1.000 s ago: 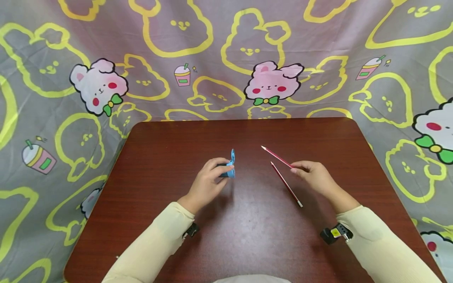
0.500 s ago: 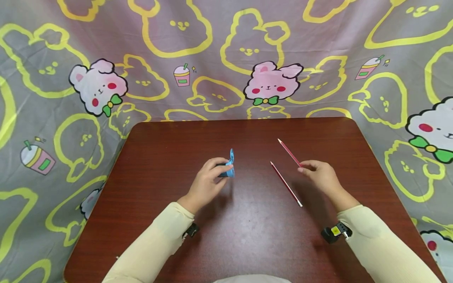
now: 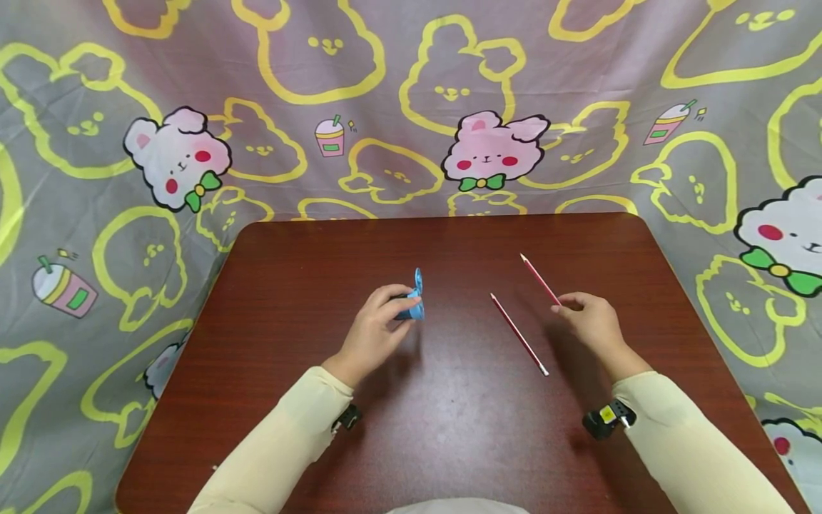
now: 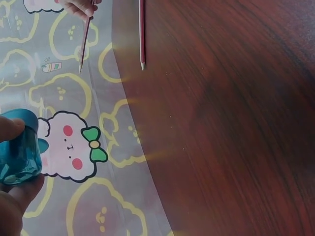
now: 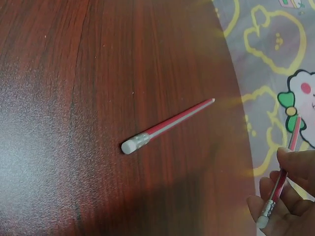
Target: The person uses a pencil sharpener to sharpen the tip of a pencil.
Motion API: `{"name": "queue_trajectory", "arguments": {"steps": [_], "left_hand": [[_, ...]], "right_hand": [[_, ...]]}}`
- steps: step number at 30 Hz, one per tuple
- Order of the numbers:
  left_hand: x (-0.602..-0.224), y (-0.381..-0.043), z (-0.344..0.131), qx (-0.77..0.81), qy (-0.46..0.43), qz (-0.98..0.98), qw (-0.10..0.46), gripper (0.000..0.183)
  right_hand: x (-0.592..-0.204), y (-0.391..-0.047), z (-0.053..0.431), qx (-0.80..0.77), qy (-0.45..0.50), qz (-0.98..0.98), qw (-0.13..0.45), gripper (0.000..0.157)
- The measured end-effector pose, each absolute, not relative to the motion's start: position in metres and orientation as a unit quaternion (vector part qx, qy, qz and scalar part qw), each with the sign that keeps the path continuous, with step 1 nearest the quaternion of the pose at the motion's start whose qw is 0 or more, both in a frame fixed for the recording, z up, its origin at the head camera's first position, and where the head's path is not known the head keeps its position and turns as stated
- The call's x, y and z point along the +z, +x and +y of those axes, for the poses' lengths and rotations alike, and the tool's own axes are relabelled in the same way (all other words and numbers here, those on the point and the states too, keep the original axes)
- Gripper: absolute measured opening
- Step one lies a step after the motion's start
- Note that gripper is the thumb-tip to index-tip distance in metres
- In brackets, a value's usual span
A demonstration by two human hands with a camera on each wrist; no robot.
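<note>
My left hand (image 3: 372,332) grips a small blue pencil sharpener (image 3: 417,308) with its hinged lid standing open; the left wrist view shows its see-through teal body (image 4: 19,156) between thumb and fingers. In my right hand (image 3: 594,323) a red pencil (image 3: 538,276) is pinched near its eraser end, the sharpened tip pointing away and up to the left. The right wrist view shows the white eraser (image 5: 263,222) of that pencil below the fingers. A second red pencil (image 3: 519,334) with a white eraser lies on the table between the two hands.
The dark red-brown wooden table (image 3: 308,257) has rounded far corners. A grey cloth (image 3: 385,86) printed with yellow outlines and white bears hangs around its back and sides. Each forearm carries a strapped-on wrist camera (image 3: 604,421).
My right hand has moved right with the pencil, away from the sharpener, and the pencil's tip has swung to the right. My left hand has hardly moved. The lying pencil has stayed put.
</note>
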State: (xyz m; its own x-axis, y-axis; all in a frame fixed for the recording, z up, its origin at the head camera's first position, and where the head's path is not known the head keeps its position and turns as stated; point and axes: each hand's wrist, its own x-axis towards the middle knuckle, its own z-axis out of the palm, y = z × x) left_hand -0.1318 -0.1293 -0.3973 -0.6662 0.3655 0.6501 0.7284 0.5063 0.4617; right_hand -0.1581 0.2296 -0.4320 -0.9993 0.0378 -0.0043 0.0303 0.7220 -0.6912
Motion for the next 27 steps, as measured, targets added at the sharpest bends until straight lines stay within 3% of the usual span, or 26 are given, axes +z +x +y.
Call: {"name": "queue_trajectory", "arguments": {"steps": [10,21,27], "left_hand": [[-0.403,-0.134,-0.130,-0.359,-0.329,-0.835,0.255,0.031],[-0.410,-0.135,-0.129,-0.350,-0.328,-0.839,0.255,0.033],[-0.412,-0.135,-0.129,-0.353,-0.326,-0.838,0.259,0.031]], "right_hand": [[-0.445,-0.161,0.235,0.322,-0.055,-0.945,0.029,0.027],[-0.455,-0.164,0.240,0.284,-0.126,-0.949,-0.056,0.033],[-0.463,-0.165,0.244,0.271,-0.140,-0.950,-0.070,0.032]]}}
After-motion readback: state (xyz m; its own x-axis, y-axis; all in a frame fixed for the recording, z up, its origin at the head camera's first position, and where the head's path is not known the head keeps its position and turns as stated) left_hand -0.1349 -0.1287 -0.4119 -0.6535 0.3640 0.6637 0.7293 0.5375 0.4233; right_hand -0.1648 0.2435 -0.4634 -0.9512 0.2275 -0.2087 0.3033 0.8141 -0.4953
